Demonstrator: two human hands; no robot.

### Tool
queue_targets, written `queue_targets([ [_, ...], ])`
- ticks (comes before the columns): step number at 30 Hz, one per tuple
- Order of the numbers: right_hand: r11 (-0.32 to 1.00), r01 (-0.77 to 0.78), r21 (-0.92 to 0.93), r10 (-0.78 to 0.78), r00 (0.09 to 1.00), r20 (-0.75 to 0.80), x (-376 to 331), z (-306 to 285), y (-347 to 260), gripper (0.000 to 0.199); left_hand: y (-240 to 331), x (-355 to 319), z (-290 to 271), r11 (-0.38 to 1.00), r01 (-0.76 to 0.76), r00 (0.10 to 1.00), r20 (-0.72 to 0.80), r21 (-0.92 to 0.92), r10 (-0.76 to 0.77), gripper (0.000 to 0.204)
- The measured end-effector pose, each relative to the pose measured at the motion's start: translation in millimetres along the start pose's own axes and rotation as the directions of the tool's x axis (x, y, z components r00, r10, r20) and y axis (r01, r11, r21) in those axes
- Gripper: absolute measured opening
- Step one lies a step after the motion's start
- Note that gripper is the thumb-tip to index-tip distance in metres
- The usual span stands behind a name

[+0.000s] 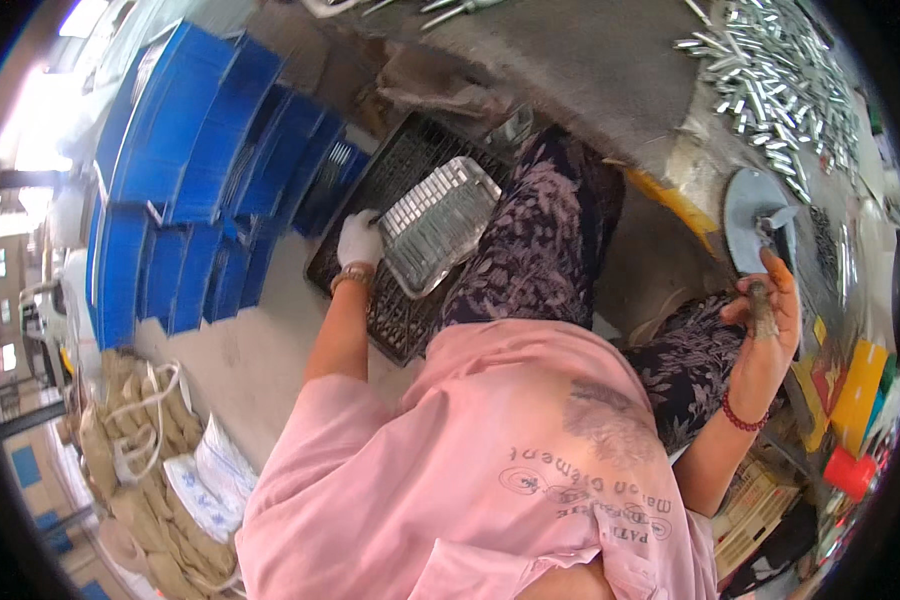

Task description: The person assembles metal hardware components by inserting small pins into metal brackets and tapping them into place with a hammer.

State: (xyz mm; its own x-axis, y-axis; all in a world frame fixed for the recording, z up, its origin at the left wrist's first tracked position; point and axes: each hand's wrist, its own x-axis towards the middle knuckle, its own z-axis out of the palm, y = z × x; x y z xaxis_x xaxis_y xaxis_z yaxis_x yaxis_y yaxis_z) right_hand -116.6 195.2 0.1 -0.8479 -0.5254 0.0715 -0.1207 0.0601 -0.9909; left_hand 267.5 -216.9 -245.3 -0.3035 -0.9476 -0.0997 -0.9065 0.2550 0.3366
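Observation:
My left hand [360, 238], in a white glove, holds the left edge of a shallow metal tray [422, 288]. Rows of short silvery metal pins [430, 212] lie side by side in it. The tray is tilted over a black plastic crate [395, 325], beside my thigh. At the right, my bare right hand [775, 315] is raised with its fingers curled, just below a round grey metal plate [755, 215] with a fitting on it. A grey-brown, stubby piece [762, 310] shows against the palm; whether it is held or is a covering on the thumb is unclear.
Blue plastic bins [185, 130] are stacked at the left. A large heap of silvery pins [780, 90] lies on the worn workbench [600, 60]. Brown sacks [160, 500] lie at the lower left. A red container [850, 472] stands at the right.

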Motion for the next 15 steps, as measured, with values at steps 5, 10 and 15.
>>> queue_targets([
  [5, 0.985, -0.134, 0.105, 0.128, 0.990, 0.063, 0, 17, -17, 0.037, 18, 5, -40, 0.974, -0.023, 0.918, -0.390, -0.224, -0.068, 0.034],
  [10, 0.964, -0.178, 0.196, 0.151, 0.978, 0.145, -4, 11, -12, 0.044, 182, 16, -132, 0.812, -0.481, 0.815, -0.510, -0.331, 0.275, 0.024],
  [15, 0.946, -0.242, 0.215, 0.217, 0.967, 0.136, -5, 6, -23, 0.043, 368, -21, -158, 0.470, -0.768, 0.615, -0.298, -0.435, 0.730, 0.028],
])
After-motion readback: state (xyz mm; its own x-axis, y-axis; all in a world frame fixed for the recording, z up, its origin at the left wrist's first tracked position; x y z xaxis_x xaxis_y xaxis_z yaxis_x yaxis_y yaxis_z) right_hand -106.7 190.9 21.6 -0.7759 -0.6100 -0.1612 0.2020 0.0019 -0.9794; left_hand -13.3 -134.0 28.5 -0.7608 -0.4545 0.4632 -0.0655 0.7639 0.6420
